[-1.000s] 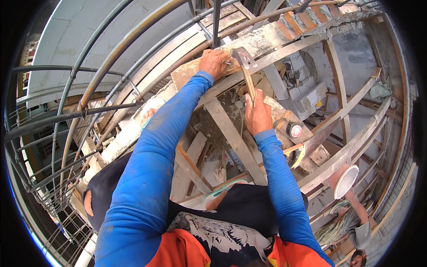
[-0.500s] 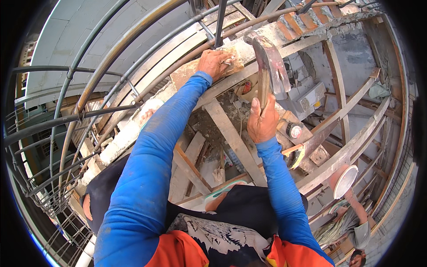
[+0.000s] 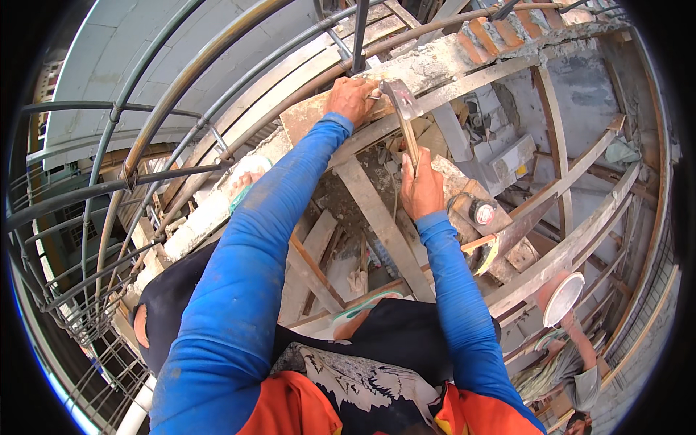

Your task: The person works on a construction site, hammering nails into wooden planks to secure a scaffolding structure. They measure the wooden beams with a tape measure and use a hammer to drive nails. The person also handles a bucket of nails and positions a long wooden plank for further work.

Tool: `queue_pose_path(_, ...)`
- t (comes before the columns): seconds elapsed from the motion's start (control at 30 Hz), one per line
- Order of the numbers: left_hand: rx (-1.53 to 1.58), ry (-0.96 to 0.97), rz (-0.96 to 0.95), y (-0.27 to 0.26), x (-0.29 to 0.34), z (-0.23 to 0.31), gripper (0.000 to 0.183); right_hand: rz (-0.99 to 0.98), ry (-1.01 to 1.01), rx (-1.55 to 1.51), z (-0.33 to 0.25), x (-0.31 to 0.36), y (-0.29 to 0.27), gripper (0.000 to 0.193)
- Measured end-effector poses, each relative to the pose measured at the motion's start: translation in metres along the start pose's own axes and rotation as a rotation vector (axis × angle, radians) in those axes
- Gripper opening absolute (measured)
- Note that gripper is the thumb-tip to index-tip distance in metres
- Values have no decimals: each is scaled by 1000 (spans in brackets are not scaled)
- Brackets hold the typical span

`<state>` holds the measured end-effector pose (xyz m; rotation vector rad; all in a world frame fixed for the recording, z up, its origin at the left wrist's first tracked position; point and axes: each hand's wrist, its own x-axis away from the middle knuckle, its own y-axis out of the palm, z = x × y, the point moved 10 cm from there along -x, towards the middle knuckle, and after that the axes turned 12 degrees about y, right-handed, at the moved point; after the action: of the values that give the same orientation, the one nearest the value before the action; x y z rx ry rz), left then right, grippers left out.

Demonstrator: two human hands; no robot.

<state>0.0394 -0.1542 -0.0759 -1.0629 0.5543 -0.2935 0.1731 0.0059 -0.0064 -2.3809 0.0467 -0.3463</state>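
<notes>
- Had the right hand (image 3: pixel 423 187) wrapped tight around the wooden handle of a claw hammer (image 3: pixel 403 114), with the head right beside the left fingertips. Couldn't tell about actual contact there.
- Had the left hand (image 3: pixel 353 100) curled down on a short rough board (image 3: pixel 304 119) by the crumbly wall edge (image 3: pixel 435 67), fingertips pinching something thin, probably a nail (image 3: pixel 373 97). Too tiny to swear to, honestly.
- Looked like the nailing step to me, specifically the getting-it-started part, judging by the pinch and the hammer so close.
- Called, I'd guess, for short, straight taps, fingertips well clear of the hammer face, and the board pinned steady.
- Also spotted a handsaw (image 3: pixel 518 226) off to the right, beside a round black tape measure or something like it (image 3: pixel 481 212).
</notes>
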Motion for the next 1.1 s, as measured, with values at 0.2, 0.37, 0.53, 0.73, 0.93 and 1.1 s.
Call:
queue_pose_path(0.2, -11, -61, -63, 6, -1, -3, 29, 255, -267, -210, -44, 24, -46, 24)
queue_pose_path(0.37, 24, 0, 88, 3, 7, -11, 25, -1, -17, -45, -22, -8, -15, 28)
queue_pose_path(0.53, -34, -48, -79, 9, -4, 0, 33, 119, -136, -127, -18, 12, -24, 26)
queue_pose_path(0.73, 20, -28, 12, 6, 5, -7, 26, 75, -59, -172, -38, 3, -36, 28)
queue_pose_path(0.93, 39, -34, 17, -3, -1, -1, 23, -20, 71, -58, 0, 6, -12, 27)
queue_pose_path(1.1, 22, -40, -23, -1, 2, -2, 26, 285, -256, -280, -28, 21, -38, 27)
